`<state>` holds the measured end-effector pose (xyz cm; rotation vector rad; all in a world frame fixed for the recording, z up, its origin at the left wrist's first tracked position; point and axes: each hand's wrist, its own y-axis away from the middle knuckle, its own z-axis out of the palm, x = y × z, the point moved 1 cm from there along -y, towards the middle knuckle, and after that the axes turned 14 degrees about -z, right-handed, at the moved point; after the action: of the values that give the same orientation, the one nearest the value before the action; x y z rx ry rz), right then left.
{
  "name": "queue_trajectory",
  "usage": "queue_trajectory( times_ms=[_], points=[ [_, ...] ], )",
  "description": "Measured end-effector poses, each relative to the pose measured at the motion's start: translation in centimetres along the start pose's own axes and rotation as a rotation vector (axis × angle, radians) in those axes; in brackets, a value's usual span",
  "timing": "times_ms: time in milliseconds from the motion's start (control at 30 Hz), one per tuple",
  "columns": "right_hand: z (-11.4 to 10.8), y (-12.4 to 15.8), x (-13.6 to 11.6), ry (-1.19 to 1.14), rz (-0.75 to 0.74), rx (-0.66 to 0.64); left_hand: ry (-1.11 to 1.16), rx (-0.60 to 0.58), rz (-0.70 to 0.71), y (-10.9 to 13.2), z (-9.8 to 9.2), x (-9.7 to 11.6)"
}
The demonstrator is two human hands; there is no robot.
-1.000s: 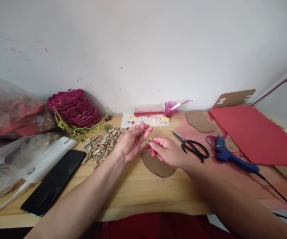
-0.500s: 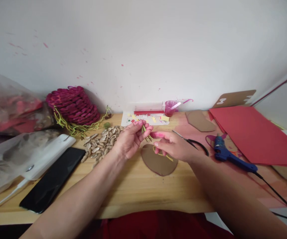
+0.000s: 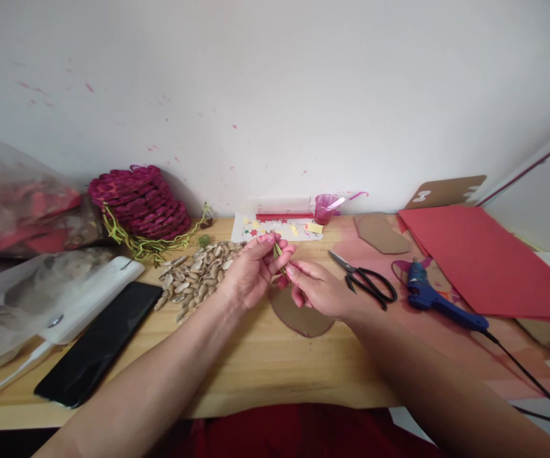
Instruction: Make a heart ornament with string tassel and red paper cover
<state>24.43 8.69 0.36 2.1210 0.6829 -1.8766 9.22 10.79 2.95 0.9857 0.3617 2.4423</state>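
Observation:
Between the thumb and fingers of my left hand [image 3: 254, 268] is a small bundle of green-yellow yarn [image 3: 277, 252]. My right hand [image 3: 317, 287] meets it from the right, thumb and forefinger pinched at the bundle's lower end beside the left fingertips. Exactly what the right fingertips grip is partly hidden. Below both hands a round cardboard piece [image 3: 303, 321] lies on the wooden table [image 3: 265, 375], its upper part covered by the right hand. Black-handled scissors [image 3: 368, 280] rest just right of that hand.
Peanut shells [image 3: 196, 277] are heaped at left, before a magenta woven basket [image 3: 141, 202] trailing yellow-green yarn. A phone [image 3: 100, 343], a white power bank [image 3: 96, 299] and plastic bags [image 3: 21, 210] lie farther left. At right are a blue glue gun [image 3: 442, 305] and red sheets [image 3: 499, 264].
My right hand has moved left to the yarn bundle and pinched in. The yellow strand that hung below it no longer shows. The scissors are now uncovered. My left hand stays nearly still.

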Motion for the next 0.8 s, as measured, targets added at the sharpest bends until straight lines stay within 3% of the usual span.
queue_trajectory(
  times_ms=[233,467,600,800],
  points=[
    [1.5,-0.1,0.2,-0.13,-0.006,0.075,0.026,-0.005,-0.01,0.2,0.1,-0.1],
    [1.1,0.2,-0.4,0.197,-0.058,0.038,-0.046,0.065,0.037,0.3,0.2,0.5],
    [1.0,0.3,-0.8,0.256,-0.005,-0.026,-0.042,0.117,0.044,0.3,0.3,0.5],
    [-0.5,0.1,-0.5,0.305,-0.046,-0.012,-0.265,0.029,0.042,0.4,0.0,-0.2]
  ],
)
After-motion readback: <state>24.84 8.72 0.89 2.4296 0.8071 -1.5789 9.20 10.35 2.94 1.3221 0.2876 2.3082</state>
